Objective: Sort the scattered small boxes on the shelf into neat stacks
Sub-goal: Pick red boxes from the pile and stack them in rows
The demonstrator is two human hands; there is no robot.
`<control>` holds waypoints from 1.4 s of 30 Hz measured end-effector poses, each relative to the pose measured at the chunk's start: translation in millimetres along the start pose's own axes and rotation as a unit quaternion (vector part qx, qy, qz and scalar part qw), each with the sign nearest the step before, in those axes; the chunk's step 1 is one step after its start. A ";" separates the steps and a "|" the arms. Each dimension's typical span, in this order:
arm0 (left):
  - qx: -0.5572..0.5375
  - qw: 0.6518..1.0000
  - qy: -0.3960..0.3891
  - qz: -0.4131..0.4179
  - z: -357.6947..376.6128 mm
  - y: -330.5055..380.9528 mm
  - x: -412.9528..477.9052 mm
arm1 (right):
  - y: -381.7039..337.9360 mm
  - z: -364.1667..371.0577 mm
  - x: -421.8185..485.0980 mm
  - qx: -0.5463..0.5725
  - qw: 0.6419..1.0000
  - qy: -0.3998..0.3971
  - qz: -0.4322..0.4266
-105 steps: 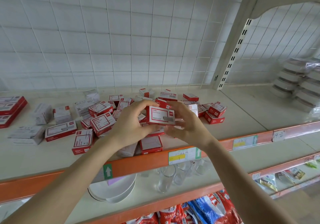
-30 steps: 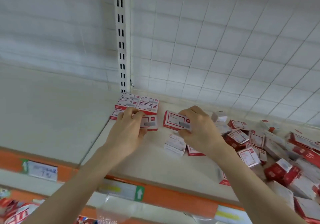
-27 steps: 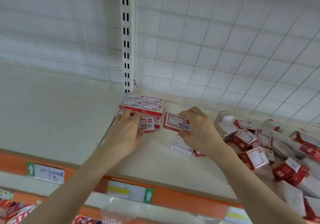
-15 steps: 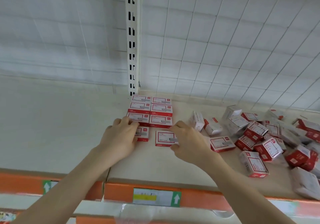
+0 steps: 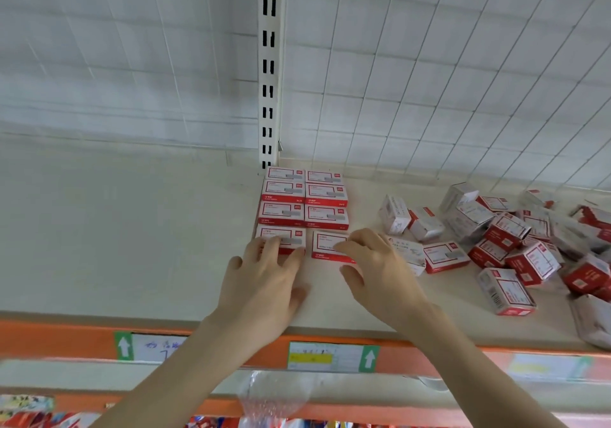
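Cream shelf [image 5: 132, 245], wire grid [image 5: 429, 80] behind, and the neat block [image 5: 305, 199] of red-and-white boxes sits tight against the slotted upright [image 5: 269, 64], so the corner squares it (two columns, labels up). Left hand [image 5: 261, 282], fingers spread flat, pins the front-left box [image 5: 281, 237]. Right hand [image 5: 380, 272], fingers barely bent, presses the front-right box [image 5: 325, 245], which sits just apart from its neighbours. Loose boxes [image 5: 515, 242] lie tumbled off to the right.

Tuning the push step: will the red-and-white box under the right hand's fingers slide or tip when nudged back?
Likely slides without tipping: the box lies on its broad face on the smooth shelf, under the right hand. Probably stiff: its edges look square, like the lined-up boxes behind it. Weight cannot be judged here.
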State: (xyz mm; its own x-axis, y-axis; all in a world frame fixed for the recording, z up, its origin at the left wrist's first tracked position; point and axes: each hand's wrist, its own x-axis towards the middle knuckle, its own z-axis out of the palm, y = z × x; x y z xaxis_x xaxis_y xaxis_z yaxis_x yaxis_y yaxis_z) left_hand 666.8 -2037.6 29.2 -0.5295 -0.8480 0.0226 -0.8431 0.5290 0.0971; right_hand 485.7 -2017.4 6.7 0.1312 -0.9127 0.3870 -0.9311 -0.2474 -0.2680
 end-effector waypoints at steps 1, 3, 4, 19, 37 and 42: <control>0.006 1.000 -0.008 -0.002 1.3 0.6 -2.1 | -3.4 -0.7 -2.3 -0.007 1.000 0.007 -0.006; 0.006 1.000 0.009 -0.017 11.0 -0.9 -4.4 | -11.0 -0.4 -5.0 -0.035 0.999 0.008 -0.021; 0.007 1.000 0.013 -0.025 10.0 0.3 -4.4 | -13.7 0.7 -5.3 -0.054 0.998 0.003 -0.030; 0.018 0.999 -0.002 -0.044 9.8 -3.0 6.5 | -9.5 14.5 11.8 -0.049 0.997 -0.026 -0.050; -0.012 0.999 -0.007 -0.039 15.1 -6.0 11.3 | -3.4 15.5 29.9 -0.068 0.998 -0.019 0.006; -0.011 0.999 -0.004 -0.036 14.4 -6.9 12.0 | -3.4 15.6 28.8 -0.066 0.998 -0.022 0.010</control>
State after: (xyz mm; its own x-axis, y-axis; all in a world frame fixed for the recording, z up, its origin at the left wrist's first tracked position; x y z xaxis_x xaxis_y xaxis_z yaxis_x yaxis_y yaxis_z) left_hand 664.9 -2050.9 14.5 -0.4683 -0.8835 0.0072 -0.8769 0.4657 0.1193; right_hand 497.9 -2048.0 4.9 0.1244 -0.9310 0.3432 -0.9700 -0.1869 -0.1555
